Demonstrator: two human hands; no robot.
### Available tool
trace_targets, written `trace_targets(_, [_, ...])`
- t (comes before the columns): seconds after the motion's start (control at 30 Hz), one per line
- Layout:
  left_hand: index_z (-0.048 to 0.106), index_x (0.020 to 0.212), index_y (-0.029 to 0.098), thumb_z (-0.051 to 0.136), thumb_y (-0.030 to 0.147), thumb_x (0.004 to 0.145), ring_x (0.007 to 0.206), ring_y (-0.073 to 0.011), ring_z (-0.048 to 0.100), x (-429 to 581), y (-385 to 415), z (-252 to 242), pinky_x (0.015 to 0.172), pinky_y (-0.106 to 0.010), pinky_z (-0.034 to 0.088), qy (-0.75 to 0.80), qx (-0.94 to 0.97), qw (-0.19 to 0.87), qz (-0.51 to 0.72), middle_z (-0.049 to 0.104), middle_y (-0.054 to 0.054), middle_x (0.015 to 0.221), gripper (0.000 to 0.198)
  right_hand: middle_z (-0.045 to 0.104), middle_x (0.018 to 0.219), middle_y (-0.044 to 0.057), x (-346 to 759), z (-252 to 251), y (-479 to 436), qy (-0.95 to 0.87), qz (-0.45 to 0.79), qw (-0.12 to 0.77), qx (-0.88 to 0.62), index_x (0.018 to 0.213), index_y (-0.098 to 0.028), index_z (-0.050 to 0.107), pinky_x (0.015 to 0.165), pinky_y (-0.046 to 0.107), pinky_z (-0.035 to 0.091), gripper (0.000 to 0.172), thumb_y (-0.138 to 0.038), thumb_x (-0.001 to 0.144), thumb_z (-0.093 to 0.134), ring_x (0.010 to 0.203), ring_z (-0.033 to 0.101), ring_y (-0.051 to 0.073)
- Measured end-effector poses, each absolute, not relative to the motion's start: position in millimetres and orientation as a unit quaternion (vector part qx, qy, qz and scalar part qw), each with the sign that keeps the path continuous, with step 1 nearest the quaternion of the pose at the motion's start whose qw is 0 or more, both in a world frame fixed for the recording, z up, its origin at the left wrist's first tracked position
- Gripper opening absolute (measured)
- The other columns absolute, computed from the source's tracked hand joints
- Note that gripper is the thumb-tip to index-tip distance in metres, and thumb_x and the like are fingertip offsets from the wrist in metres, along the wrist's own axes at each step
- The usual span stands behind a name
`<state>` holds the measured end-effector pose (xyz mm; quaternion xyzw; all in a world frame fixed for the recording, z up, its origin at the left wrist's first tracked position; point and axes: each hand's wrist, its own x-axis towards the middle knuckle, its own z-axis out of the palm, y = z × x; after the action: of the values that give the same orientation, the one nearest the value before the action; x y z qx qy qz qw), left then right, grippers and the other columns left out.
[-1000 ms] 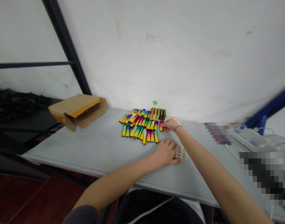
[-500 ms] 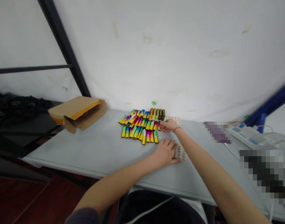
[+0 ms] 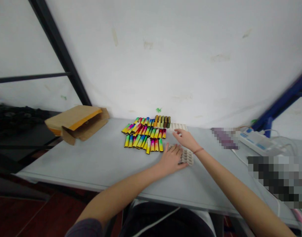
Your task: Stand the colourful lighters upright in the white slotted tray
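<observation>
On the counter, the lighters lie in rows near the back wall. A tray sits just to their right, and a second tray lies nearer the front, under the left hand. The right hand is between the two trays. A cardboard box lies at the counter's far left corner; a power strip lies to the right.

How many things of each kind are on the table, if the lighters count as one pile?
Hands: 2, left and right
White trays: 2, near and far
Lighter pile: 1
Cardboard box: 1
Power strip: 1
Total: 7
</observation>
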<state>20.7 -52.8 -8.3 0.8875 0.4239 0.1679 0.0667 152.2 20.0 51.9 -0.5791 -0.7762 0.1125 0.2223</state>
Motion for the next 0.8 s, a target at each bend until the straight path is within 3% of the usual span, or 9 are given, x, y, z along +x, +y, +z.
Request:
trace_targets(0.1, [0.046,0.148,0.013,0.057,0.053,0.094,0.152,-0.0357,0.034,34.5,-41.8,-7.7,0.124,-0.061,0.025,0.452,0.868,0.121,0.167,0.045,-0.021,0.159,0.068,0.072,0.129,0.018,192.2,32.2,-27.9,-0.781,0.066,0.233,-0.576,0.132,-0.008,0.066,0.104,0.037,0.051,0.043,-0.029,0.103,0.042,0.116,0.070,0.026])
trace_targets(0.2, [0.044,0.148,0.009,0.063,0.043,0.090,0.154,-0.0358,0.029,48.2,-27.9,-7.0,0.124,-0.056,0.029,0.448,0.865,0.154,0.168,0.038,-0.023,0.162,0.070,0.068,0.136,0.018,222.1,10.2,-66.6,-0.790,0.042,0.196,-0.580,0.138,-0.011,0.062,0.105,0.040,0.052,0.047,-0.033,0.106,0.034,0.122,0.068,0.027])
trace_targets(0.33, [0.041,0.150,0.006,0.065,0.037,0.087,0.156,-0.0385,0.022,46.2,-20.6,-10.4,0.125,-0.054,0.029,0.420,0.878,0.123,0.192,0.030,-0.026,0.165,0.074,0.067,0.138,0.014,244.1,-2.1,-71.5,-0.771,-0.037,0.123,-0.623,0.126,-0.020,0.069,0.107,0.043,0.050,0.037,-0.042,0.103,0.050,0.129,0.063,0.031])
trace_targets(0.57, [0.058,0.138,0.015,0.051,0.045,0.100,0.144,-0.0302,0.048,5.0,-35.6,-16.8,0.120,-0.047,0.040,0.306,0.932,0.046,0.187,0.056,-0.019,0.148,0.049,0.068,0.133,0.017,274.7,4.8,6.1,-0.695,-0.075,0.073,-0.712,0.122,-0.016,0.070,0.098,0.035,0.051,0.035,-0.036,0.106,0.047,0.121,0.066,0.027])
trace_targets(0.67, [0.064,0.130,0.015,0.048,0.042,0.101,0.137,-0.0276,0.054,-0.2,-38.7,-15.3,0.118,-0.044,0.043,0.298,0.937,0.038,0.180,0.061,-0.017,0.142,0.042,0.066,0.135,0.022,275.8,6.1,41.1,-0.660,-0.057,0.084,-0.745,0.123,-0.013,0.072,0.101,0.039,0.048,0.036,-0.033,0.104,0.049,0.128,0.060,0.030])
trace_targets(0.8, [0.064,0.130,0.016,0.048,0.041,0.101,0.135,-0.0257,0.055,1.4,-39.7,-11.2,0.118,-0.041,0.043,0.310,0.933,0.047,0.177,0.061,-0.016,0.141,0.041,0.073,0.122,0.023,269.5,6.2,72.3,-0.645,-0.025,0.110,-0.756,0.122,-0.011,0.074,0.097,0.039,0.049,0.037,-0.029,0.101,0.049,0.118,0.067,0.031])
